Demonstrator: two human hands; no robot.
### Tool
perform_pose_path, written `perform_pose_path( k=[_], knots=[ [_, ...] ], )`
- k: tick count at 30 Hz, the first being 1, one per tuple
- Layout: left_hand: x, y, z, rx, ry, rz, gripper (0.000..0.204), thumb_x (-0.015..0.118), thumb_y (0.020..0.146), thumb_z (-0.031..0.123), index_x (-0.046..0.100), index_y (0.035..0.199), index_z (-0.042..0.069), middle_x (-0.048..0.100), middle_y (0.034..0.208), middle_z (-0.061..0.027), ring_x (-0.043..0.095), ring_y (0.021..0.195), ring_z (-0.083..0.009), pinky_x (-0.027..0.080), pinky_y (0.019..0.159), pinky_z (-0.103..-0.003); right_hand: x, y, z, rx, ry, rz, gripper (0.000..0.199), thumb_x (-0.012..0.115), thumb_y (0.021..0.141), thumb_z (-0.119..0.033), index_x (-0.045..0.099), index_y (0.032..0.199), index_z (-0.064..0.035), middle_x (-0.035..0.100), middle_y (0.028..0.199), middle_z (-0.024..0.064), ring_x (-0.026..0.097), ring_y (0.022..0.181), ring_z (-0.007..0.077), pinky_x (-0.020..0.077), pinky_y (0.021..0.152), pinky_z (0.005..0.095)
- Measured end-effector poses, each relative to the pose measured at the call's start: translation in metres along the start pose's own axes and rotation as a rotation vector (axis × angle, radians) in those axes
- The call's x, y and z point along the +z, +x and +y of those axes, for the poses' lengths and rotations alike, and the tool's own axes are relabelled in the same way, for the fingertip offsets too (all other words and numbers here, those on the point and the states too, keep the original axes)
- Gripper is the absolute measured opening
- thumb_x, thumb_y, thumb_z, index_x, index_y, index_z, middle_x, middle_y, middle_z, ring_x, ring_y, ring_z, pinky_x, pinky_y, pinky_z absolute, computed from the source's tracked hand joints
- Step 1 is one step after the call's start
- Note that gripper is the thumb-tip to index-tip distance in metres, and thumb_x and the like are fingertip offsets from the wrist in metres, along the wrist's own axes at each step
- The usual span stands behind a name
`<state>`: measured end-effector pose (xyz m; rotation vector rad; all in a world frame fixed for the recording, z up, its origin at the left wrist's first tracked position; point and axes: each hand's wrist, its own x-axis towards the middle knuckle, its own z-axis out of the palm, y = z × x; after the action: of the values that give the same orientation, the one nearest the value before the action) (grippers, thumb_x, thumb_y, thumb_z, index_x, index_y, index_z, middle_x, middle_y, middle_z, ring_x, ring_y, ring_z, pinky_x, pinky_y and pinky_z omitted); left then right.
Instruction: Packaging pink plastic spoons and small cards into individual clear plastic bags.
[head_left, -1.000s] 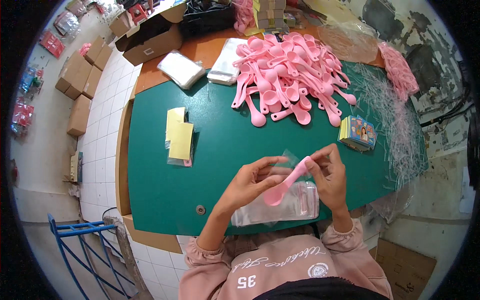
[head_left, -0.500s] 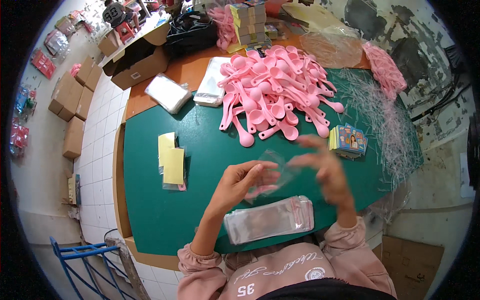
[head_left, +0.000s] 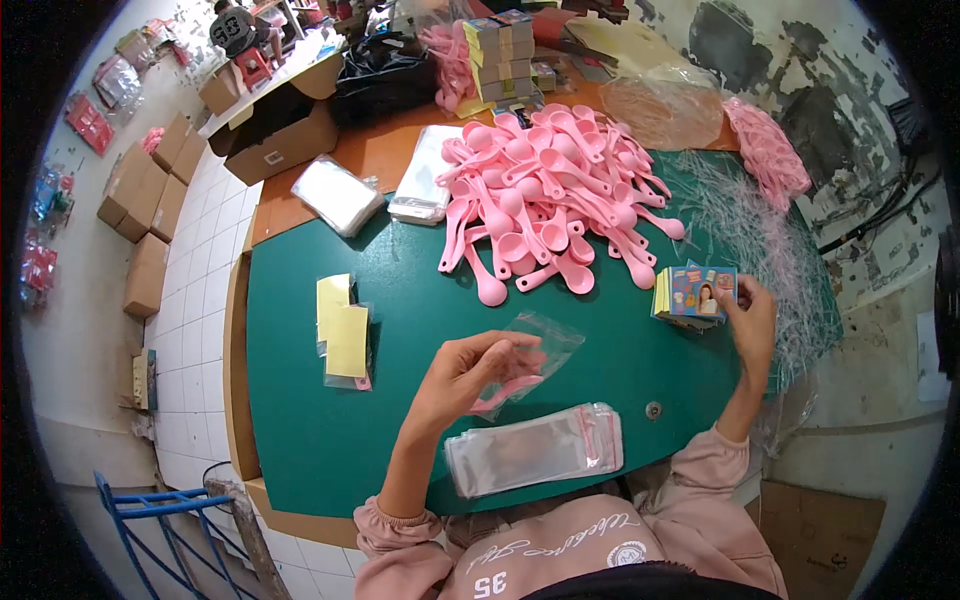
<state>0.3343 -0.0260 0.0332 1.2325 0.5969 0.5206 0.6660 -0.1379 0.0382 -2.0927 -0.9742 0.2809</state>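
Note:
In my left hand (head_left: 474,372), closed above the near middle of the green table, is a clear plastic bag (head_left: 552,340). Inside it shows part of a pink measuring spoon (head_left: 510,392); my fingers hide the rest. My right hand (head_left: 752,318) grips the right edge of the top printed card (head_left: 695,290) on a small stack. Below my left hand lies a pile of clear bags (head_left: 530,452) with pink-edged flaps. Beyond both hands rises a heap of pink measuring spoons (head_left: 545,185).
Two bagged packs with yellow cards (head_left: 347,340) lie on the left. Stacks of clear bags (head_left: 338,193), an open carton (head_left: 275,140) and banded card stacks (head_left: 500,60) stand at the back. Shredded plastic strands (head_left: 775,270) cover the right edge. Far left, a person (head_left: 240,35) sits.
My right hand has moved from beside the clear bag rightward to the card stack and taken hold of the top card. My left hand still holds the bag, nearly in place.

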Motion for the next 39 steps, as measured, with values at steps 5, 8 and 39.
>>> perform_pose_path(
  k=[5, 8, 39],
  knots=[
    [0.010, 0.003, -0.003, -0.003, 0.044, -0.048, 0.032, 0.042, 0.093, 0.020, 0.056, 0.106, -0.006, 0.063, 0.088, -0.0125, 0.060, 0.082, -0.0157, 0.049, 0.075, -0.028, 0.035, -0.050, -0.089, -0.173, 0.596, -0.323, 0.013, 0.059, 0.079, -0.005, 0.055, 0.090, 0.0009, 0.059, 0.079, 0.0041, 0.056, 0.071, 0.0066, 0.0440, 0.050, 0.0194],
    [0.007, 0.001, -0.008, -0.010, 0.099, -0.039, 0.033, 0.043, 0.092, 0.021, 0.056, 0.105, -0.007, 0.062, 0.088, -0.0118, 0.060, 0.081, -0.0144, 0.048, 0.074, -0.026, 0.039, -0.055, -0.107, -0.215, 0.448, -0.605, 0.010, 0.059, 0.078, -0.004, 0.057, 0.087, -0.0002, 0.059, 0.078, 0.0049, 0.057, 0.070, 0.0076, 0.0449, 0.051, 0.0207],
    [0.017, -0.014, 0.008, -0.031, 0.383, -0.008, 0.027, 0.048, 0.090, 0.017, 0.060, 0.100, -0.005, 0.063, 0.085, -0.0047, 0.054, 0.075, -0.0077, 0.046, 0.070, -0.023, 0.019, -0.056, -0.131, -0.616, 0.067, -0.647, 0.017, 0.061, 0.067, 0.001, 0.052, 0.081, -0.0011, 0.052, 0.072, 0.0123, 0.054, 0.064, 0.0266, 0.0429, 0.059, 0.0322]
  ],
)
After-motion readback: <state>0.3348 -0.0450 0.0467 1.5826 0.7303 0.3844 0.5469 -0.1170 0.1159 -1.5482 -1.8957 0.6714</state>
